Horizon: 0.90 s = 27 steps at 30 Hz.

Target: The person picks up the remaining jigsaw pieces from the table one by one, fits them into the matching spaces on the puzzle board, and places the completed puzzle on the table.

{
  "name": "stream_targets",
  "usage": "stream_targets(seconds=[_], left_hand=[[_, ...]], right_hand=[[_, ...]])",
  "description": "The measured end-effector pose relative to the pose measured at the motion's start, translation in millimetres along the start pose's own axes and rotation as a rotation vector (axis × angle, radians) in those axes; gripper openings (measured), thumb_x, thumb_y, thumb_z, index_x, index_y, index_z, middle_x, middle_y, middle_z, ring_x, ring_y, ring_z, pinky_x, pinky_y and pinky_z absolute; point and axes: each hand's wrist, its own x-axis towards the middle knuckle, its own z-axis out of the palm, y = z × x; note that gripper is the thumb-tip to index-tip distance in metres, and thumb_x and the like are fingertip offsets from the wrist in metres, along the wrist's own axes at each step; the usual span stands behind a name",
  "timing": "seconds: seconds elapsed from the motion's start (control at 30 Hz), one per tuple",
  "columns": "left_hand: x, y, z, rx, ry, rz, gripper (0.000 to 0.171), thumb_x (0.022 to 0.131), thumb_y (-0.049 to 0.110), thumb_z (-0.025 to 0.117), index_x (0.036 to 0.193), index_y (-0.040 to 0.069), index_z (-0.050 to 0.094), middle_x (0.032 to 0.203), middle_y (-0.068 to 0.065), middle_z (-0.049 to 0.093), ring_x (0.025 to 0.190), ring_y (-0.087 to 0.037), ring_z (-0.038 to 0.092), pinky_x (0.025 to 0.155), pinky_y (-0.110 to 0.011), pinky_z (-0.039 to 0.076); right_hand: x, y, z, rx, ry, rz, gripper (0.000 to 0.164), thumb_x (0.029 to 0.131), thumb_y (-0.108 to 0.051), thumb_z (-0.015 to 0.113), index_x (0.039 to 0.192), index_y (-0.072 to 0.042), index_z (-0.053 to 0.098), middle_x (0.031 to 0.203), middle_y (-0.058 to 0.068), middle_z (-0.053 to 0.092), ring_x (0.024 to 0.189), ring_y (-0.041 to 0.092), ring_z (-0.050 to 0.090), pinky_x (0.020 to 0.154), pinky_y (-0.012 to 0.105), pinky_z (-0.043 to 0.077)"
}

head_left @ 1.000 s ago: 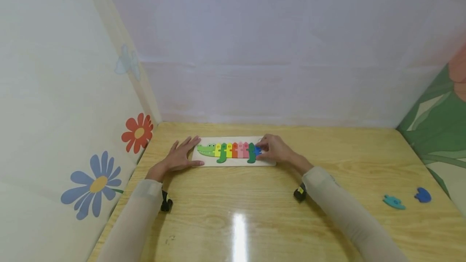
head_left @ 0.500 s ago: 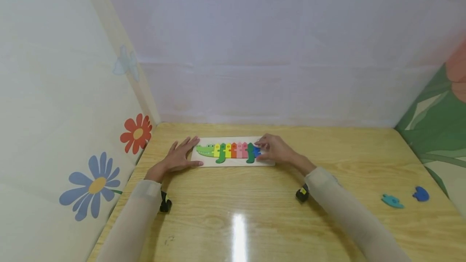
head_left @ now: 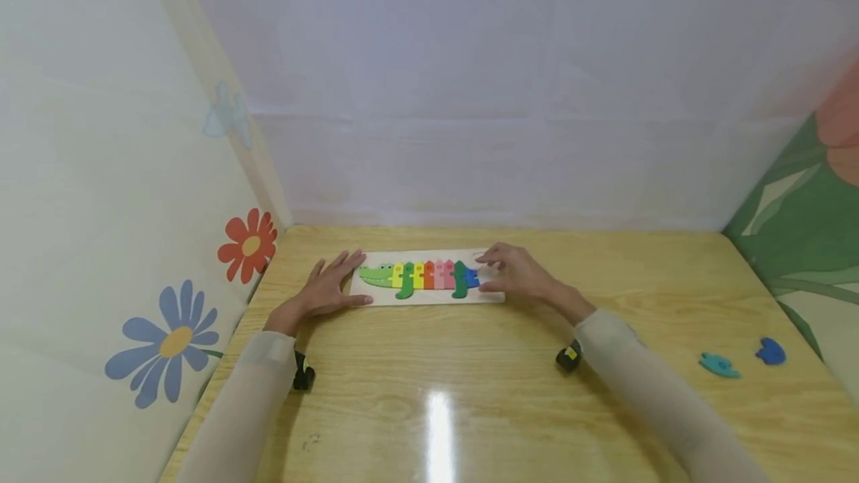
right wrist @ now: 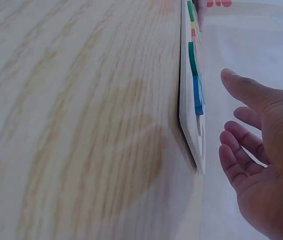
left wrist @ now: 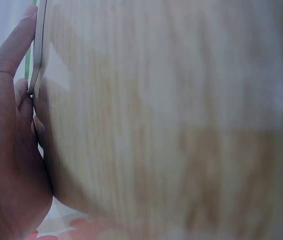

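A pale wooden board bears a crocodile puzzle with a green head, colourful body pieces and dark green legs. My left hand rests on the board's left end, fingers spread at the far corner and thumb along the near edge. At the other end, my right hand hovers over the board with fingers loosely bent and nothing between them. The blue puzzle piece lies beside the rear leg, just left of the right fingertips. In the right wrist view a gap shows between the right hand and the board.
Two loose pieces lie on the table at the right: a teal puzzle piece and a dark blue puzzle piece. A pale cloth wall stands behind the table, with flower-printed panels at the sides.
My right hand has let go of the blue piece and moved slightly up and right, its fingers parting. The blue piece stays on the board. My left hand keeps its place there.
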Motion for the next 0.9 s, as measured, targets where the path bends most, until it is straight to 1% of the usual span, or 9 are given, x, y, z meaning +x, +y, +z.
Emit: stream_targets(seconds=[0.13, 0.33, 0.53, 0.63, 0.77, 0.9], left_hand=[[0.5, -1.1, -0.8, 0.009, 0.004, 0.003, 0.104, 0.093, 0.055, 0.076, 0.169, 0.006, 0.024, 0.176, -0.016, 0.02, 0.162, -0.043, 0.011, 0.126, -0.069, -0.002], [1.4, -0.8, -2.8, 0.003, 0.007, 0.004, 0.104, 0.092, 0.054, 0.076, 0.169, 0.006, 0.024, 0.175, -0.017, 0.02, 0.162, -0.044, 0.011, 0.125, -0.069, -0.002], [2.7, -2.2, -2.4, 0.007, 0.011, 0.011, 0.105, 0.092, 0.056, 0.076, 0.169, 0.007, 0.024, 0.175, -0.017, 0.02, 0.162, -0.044, 0.011, 0.125, -0.07, -0.002], [2.8, -2.1, -1.1, 0.01, 0.002, 0.006, 0.106, 0.092, 0.057, 0.075, 0.169, 0.008, 0.023, 0.176, -0.016, 0.02, 0.163, -0.042, 0.011, 0.126, -0.069, -0.002], [1.8, -2.4, 0.7, 0.012, -0.005, 0.004, 0.106, 0.092, 0.058, 0.075, 0.169, 0.008, 0.023, 0.176, -0.015, 0.019, 0.163, -0.042, 0.01, 0.125, -0.069, -0.003], [0.9, -3.6, 1.3, 0.001, 0.002, 0.006, 0.105, 0.092, 0.056, 0.076, 0.169, 0.007, 0.025, 0.176, -0.016, 0.02, 0.162, -0.043, 0.01, 0.125, -0.07, -0.003]], right_hand=[[-5.0, -0.9, -5.7, -0.026, -0.004, -0.006, 0.054, 0.088, -0.023, 0.089, 0.133, 0.002, 0.071, 0.125, 0.017, 0.069, 0.11, 0.032, 0.067, 0.094, 0.048, 0.059], [-14.3, 0.0, -14.8, -0.071, 0.001, -0.015, 0.056, 0.088, -0.025, 0.09, 0.133, 0.002, 0.071, 0.127, 0.017, 0.069, 0.115, 0.033, 0.066, 0.094, 0.049, 0.06], [-27.2, 3.8, -23.5, -0.089, 0.035, -0.041, 0.056, 0.085, -0.021, 0.091, 0.13, 0.005, 0.072, 0.123, 0.018, 0.07, 0.111, 0.036, 0.068, 0.09, 0.05, 0.061], [-35.9, 4.8, -28.4, -0.088, 0.056, -0.051, 0.055, 0.084, -0.019, 0.092, 0.128, 0.006, 0.072, 0.121, 0.02, 0.07, 0.107, 0.039, 0.068, 0.089, 0.052, 0.061], [-46.7, 7.6, -35.0, -0.105, 0.071, -0.043, 0.054, 0.084, -0.019, 0.091, 0.129, 0.005, 0.072, 0.121, 0.02, 0.07, 0.106, 0.04, 0.069, 0.089, 0.054, 0.06], [-56.1, 11.5, -42.2, -0.124, 0.077, -0.013, 0.055, 0.085, -0.02, 0.091, 0.131, 0.003, 0.071, 0.124, 0.019, 0.069, 0.107, 0.04, 0.069, 0.089, 0.054, 0.06]])
